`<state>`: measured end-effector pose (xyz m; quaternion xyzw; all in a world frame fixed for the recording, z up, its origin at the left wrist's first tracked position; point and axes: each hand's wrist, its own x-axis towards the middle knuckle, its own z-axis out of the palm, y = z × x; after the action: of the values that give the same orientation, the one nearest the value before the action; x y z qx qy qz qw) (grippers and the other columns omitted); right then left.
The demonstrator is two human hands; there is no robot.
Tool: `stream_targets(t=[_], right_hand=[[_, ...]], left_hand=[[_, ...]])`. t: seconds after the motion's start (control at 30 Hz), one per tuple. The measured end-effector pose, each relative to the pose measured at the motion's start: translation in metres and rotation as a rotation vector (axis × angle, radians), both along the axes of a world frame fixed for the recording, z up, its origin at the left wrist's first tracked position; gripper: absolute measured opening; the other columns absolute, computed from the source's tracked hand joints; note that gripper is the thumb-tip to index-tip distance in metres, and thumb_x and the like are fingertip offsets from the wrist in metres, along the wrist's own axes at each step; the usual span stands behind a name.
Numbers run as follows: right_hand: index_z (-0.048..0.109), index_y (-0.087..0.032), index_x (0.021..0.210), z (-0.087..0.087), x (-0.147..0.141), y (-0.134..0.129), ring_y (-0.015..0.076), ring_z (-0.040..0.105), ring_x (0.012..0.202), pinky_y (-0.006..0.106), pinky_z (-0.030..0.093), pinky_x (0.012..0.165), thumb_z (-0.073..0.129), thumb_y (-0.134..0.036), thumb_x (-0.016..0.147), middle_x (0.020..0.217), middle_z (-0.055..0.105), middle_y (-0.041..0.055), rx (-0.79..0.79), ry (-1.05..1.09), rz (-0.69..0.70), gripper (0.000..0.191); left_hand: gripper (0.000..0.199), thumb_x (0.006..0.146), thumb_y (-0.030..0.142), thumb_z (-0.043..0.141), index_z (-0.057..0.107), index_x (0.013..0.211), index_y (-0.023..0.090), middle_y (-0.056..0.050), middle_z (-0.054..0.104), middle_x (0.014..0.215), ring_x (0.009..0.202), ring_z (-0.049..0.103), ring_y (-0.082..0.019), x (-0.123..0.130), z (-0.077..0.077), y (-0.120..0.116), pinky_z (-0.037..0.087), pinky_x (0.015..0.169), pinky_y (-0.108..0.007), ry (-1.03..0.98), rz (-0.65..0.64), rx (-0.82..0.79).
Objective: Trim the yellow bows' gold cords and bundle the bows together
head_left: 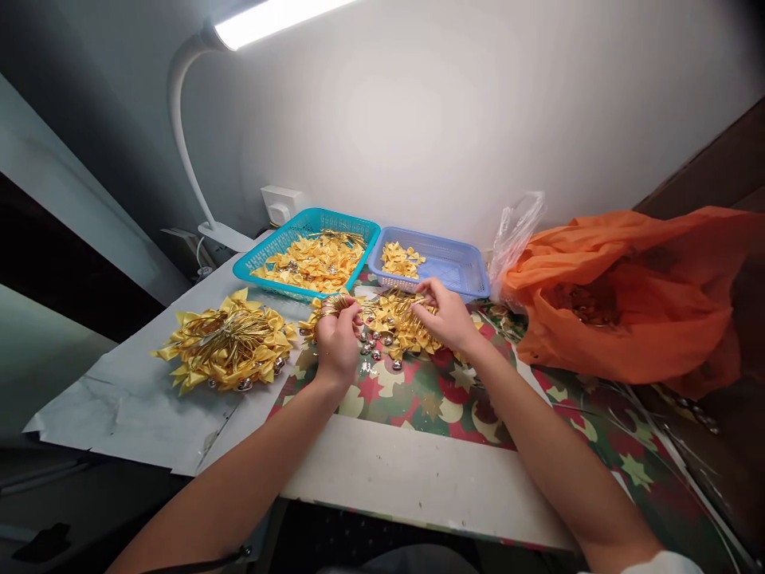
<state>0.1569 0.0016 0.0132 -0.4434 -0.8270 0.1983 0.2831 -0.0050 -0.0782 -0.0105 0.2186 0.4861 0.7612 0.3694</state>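
Observation:
My left hand (339, 335) is closed round a bunch of gold stems, with yellow ribbon flowers showing beyond its fingers. To its right my right hand (443, 315) reaches over a loose pile of yellow ribbon flowers (406, 335) with gold stems; its fingers are bent, and whether they pinch a stem is too small to tell. Small silver bells (375, 344) lie at the near side of the pile. A big bundle of yellow flowers (230, 343), its gold stems gathered in the middle, rests on the white covering at the left.
Behind the hands stand a teal basket (245, 269) full of yellow flowers and a blue-violet basket (445, 271) with some small yellow pieces. An orange bag (633, 279) lies open at the right beside a clear plastic bag (515, 239). A lamp (179, 119) arches over the back left.

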Motion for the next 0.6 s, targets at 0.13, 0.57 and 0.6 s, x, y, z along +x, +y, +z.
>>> stream_targets(t=[0.13, 0.57, 0.6], right_hand=[[0.053, -0.021, 0.087, 0.003, 0.030, -0.005, 0.0150, 0.047, 0.064, 0.027, 0.037, 0.063, 0.045, -0.026, 0.082, 0.069, 0.051, -0.0026, -0.132, 0.273, 0.075, 0.010], [0.066, -0.019, 0.100, 0.002, 0.060, -0.005, 0.0161, 0.066, 0.077, 0.032, 0.051, 0.077, 0.061, -0.039, 0.081, 0.076, 0.070, 0.0020, -0.329, 0.619, 0.173, 0.028], [0.066, -0.019, 0.103, 0.004, 0.061, -0.005, 0.0161, 0.067, 0.078, 0.032, 0.051, 0.078, 0.065, -0.039, 0.080, 0.077, 0.071, 0.0021, -0.374, 0.659, 0.186, 0.030]], left_hand=[[0.016, 0.059, 0.022, 0.052, 0.062, 0.071, 0.019, -0.003, 0.063, 0.075, 0.057, 0.049, -0.013, 0.001, 0.011, -0.008, 0.034, 0.046, -0.023, 0.031, -0.077, 0.068], [0.060, 0.071, 0.011, 0.052, 0.062, 0.130, 0.018, -0.012, 0.072, 0.111, 0.048, 0.050, -0.008, -0.021, 0.067, -0.018, 0.038, 0.037, -0.019, 0.126, -0.522, 0.039], [0.062, 0.074, 0.011, 0.051, 0.058, 0.135, 0.019, -0.013, 0.071, 0.116, 0.050, 0.052, -0.008, -0.022, 0.072, -0.021, 0.040, 0.037, -0.019, 0.157, -0.574, 0.021]])
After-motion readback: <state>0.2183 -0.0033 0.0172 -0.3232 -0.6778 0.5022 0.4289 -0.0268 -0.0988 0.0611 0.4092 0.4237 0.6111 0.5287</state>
